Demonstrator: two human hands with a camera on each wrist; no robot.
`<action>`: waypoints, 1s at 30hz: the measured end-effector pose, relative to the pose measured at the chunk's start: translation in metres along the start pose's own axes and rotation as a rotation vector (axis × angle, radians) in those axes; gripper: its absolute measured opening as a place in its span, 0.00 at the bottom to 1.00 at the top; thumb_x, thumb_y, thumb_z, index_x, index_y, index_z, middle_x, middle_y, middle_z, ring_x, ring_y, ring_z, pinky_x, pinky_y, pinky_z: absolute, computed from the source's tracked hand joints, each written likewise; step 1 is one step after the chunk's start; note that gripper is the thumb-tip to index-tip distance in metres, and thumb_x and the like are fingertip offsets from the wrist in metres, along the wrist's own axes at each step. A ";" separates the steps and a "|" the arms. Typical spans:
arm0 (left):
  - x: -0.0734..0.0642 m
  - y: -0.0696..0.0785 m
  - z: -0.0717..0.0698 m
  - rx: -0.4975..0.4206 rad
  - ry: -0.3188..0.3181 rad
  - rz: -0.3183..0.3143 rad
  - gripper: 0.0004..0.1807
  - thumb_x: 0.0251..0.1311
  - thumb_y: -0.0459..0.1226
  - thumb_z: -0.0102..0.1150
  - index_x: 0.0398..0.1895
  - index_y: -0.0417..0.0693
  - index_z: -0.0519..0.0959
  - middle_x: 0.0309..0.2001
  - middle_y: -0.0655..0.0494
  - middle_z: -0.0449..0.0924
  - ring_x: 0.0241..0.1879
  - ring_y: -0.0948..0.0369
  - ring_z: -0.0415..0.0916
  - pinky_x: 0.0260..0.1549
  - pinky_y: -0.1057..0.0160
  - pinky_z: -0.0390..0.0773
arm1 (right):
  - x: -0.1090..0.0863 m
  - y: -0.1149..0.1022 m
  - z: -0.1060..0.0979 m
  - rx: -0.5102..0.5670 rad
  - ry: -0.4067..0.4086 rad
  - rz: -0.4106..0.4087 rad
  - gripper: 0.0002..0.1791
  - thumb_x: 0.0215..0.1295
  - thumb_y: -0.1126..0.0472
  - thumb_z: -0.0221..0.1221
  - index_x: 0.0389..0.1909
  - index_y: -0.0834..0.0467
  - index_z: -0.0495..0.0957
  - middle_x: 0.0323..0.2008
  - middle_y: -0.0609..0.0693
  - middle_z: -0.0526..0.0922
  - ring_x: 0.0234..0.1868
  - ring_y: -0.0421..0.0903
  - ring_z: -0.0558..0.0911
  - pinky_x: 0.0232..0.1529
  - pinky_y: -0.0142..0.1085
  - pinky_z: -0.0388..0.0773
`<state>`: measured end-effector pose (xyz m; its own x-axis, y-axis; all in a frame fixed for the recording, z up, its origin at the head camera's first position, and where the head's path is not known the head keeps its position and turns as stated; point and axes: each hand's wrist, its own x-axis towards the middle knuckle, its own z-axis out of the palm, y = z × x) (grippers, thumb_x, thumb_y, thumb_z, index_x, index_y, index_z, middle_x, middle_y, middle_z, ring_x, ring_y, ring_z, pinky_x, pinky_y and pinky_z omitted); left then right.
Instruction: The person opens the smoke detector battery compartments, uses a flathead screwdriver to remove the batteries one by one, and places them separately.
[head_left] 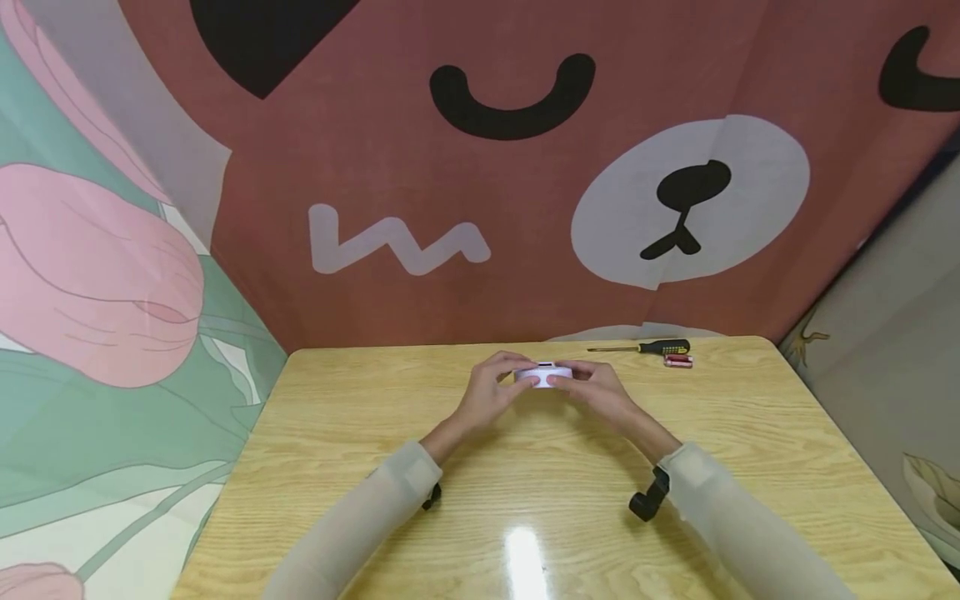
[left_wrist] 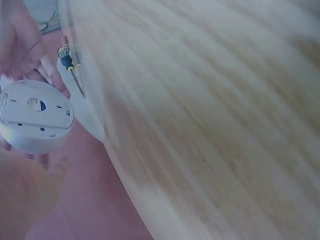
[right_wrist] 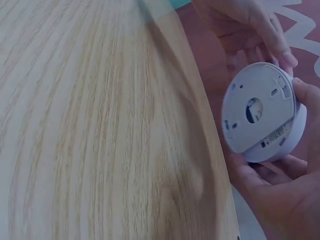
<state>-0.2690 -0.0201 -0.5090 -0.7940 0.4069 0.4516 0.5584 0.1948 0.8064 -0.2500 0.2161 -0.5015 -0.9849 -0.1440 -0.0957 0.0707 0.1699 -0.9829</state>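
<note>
A round white smoke detector is held up over the far part of the table. My left hand grips its left side, thumb on the near face and fingers along the top. On the other side my right hand holds it in the same way, both thumbs close together. In the right wrist view the back of the smoke detector shows a slotted mounting plate with a round hole in the middle and a printed label by its edge. The left wrist view also shows this plate side, with the left hand blurred below it.
At the table's far right edge lies a black and yellow screwdriver. Small red batteries lie just in front of it. The wood-grain table meets a reddish printed cloth at the back, with printed cloth at both sides too.
</note>
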 end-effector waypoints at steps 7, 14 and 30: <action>0.002 -0.002 -0.002 -0.078 -0.021 -0.237 0.24 0.66 0.44 0.75 0.64 0.51 0.85 0.63 0.54 0.82 0.64 0.53 0.79 0.62 0.46 0.81 | 0.000 0.004 0.000 -0.078 0.047 -0.132 0.38 0.64 0.56 0.76 0.71 0.66 0.75 0.63 0.66 0.82 0.62 0.58 0.84 0.53 0.29 0.83; 0.005 -0.004 -0.004 -0.030 -0.070 -0.275 0.28 0.60 0.41 0.79 0.64 0.45 0.84 0.61 0.50 0.85 0.57 0.51 0.85 0.53 0.61 0.85 | 0.001 0.011 -0.004 -0.084 0.010 -0.210 0.39 0.60 0.63 0.77 0.72 0.65 0.74 0.68 0.65 0.79 0.66 0.61 0.80 0.59 0.31 0.81; 0.007 -0.009 -0.007 0.262 -0.164 -0.220 0.34 0.54 0.38 0.83 0.65 0.42 0.83 0.63 0.48 0.84 0.59 0.52 0.83 0.58 0.54 0.83 | 0.012 0.022 -0.001 -0.383 -0.080 -0.349 0.48 0.52 0.57 0.83 0.73 0.67 0.72 0.70 0.64 0.76 0.70 0.63 0.77 0.70 0.53 0.73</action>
<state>-0.2811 -0.0254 -0.5105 -0.8644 0.4638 0.1942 0.4384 0.5060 0.7428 -0.2603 0.2192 -0.5238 -0.9234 -0.3275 0.2004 -0.3369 0.4408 -0.8320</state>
